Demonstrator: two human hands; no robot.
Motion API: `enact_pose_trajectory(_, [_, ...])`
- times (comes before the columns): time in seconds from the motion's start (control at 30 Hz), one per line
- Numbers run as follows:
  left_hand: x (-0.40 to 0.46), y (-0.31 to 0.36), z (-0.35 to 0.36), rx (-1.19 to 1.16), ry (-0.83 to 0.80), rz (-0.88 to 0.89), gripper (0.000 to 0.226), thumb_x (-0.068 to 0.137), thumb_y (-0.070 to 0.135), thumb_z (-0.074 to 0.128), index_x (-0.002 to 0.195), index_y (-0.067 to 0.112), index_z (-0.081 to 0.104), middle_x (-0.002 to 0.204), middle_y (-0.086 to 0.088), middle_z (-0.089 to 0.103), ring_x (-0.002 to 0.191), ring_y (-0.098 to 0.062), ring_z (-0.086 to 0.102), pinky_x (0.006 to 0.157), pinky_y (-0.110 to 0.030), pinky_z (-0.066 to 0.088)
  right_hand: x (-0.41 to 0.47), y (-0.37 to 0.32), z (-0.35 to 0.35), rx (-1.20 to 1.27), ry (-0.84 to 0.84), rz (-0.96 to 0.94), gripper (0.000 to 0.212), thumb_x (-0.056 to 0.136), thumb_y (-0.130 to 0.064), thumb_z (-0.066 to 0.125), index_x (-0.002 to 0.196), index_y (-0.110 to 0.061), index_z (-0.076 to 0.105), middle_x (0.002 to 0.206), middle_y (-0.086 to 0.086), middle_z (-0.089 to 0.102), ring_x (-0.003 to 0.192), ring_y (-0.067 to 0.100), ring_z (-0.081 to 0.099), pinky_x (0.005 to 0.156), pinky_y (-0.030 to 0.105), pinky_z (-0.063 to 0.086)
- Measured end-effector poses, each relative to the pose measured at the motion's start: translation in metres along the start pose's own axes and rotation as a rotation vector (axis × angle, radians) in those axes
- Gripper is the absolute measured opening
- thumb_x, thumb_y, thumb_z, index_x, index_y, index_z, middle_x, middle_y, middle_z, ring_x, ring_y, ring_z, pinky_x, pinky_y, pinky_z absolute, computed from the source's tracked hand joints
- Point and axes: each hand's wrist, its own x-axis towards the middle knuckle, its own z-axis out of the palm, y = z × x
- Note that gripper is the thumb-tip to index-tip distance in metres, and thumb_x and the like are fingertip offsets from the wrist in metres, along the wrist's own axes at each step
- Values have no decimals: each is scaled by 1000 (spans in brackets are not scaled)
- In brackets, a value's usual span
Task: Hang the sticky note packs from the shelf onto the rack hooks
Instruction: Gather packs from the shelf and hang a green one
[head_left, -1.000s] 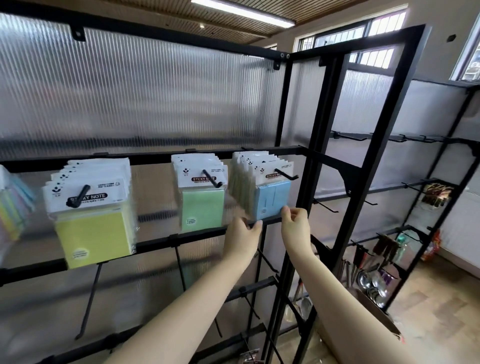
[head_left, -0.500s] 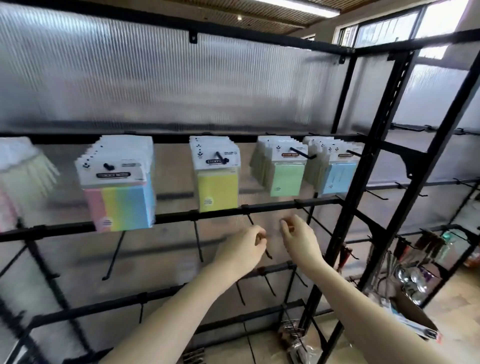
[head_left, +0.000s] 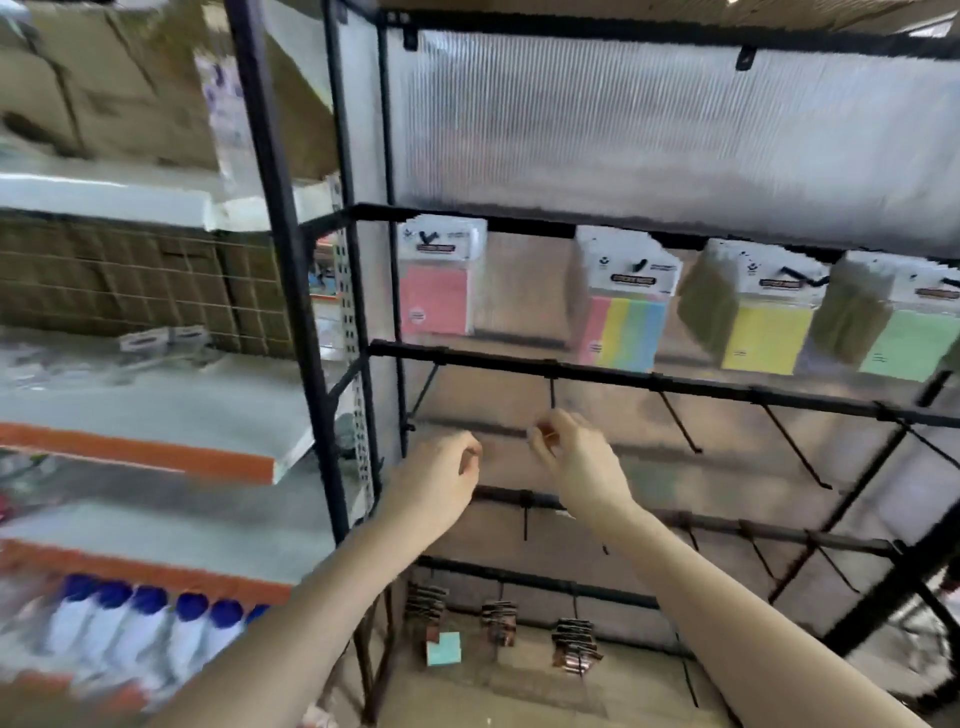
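Both hands are raised in front of the black rack, level with its second row of hooks, and neither holds a sticky note pack. The left hand has its fingers loosely curled toward the palm with nothing visible between them. The right hand is just beside it to the right, fingers bent and fingertips drawn close together; motion blur hides whether they pinch anything, so its grip cannot be told. A bare hook hangs from the crossbar directly above the right hand's fingertips, its lower end close to them, though contact cannot be made out. The hanging packs are all above the hands on the top row: a pink pack up and slightly left of the left hand, a striped multicolour pack up and to the right of the right hand, then a yellow pack and a green pack farther right, well apart from both hands. More bare hooks slant down from the same crossbar to the right of the right hand. Well to the left of the left hand stands a white shelf with an orange edge, holding blurred goods; a row of white bottles with blue caps sits below it.
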Motion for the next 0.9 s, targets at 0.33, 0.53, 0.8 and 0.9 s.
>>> enact_pose_trajectory(0.33, [-95,-159,-103,102,151,-428,20,94,32,48,110,28,60,104,3,67,98,-23,62,81,-39,51,-12,-173,138,184,-244,-373,18,95,-27,53,101,-11,61,98,7,62,89,29,59,69,37,44])
enact_pose_trajectory(0.53, [-111,-238,-147,144,222,-569,25,95,22,44,114,23,61,113,-3,65,105,-23,59,85,-36,49,6,-247,211,217,-381,-465,21,97,-26,49,106,-11,59,103,8,62,91,29,60,76,41,47])
enact_pose_trajectory(0.8, [-84,-353,-192,174,264,-665,27,96,17,40,113,20,60,111,-1,64,97,-21,60,82,-39,51,56,-320,330,281,-474,-440,20,95,-28,48,102,-13,60,101,4,64,89,19,59,77,31,47])
enact_pose_trajectory(0.9, [-71,-398,-210,204,216,-715,30,96,16,40,118,19,60,117,-4,64,102,-24,60,85,-38,51,81,-348,380,286,-534,-385,21,95,-28,49,104,-12,59,104,5,63,93,21,59,81,33,47])
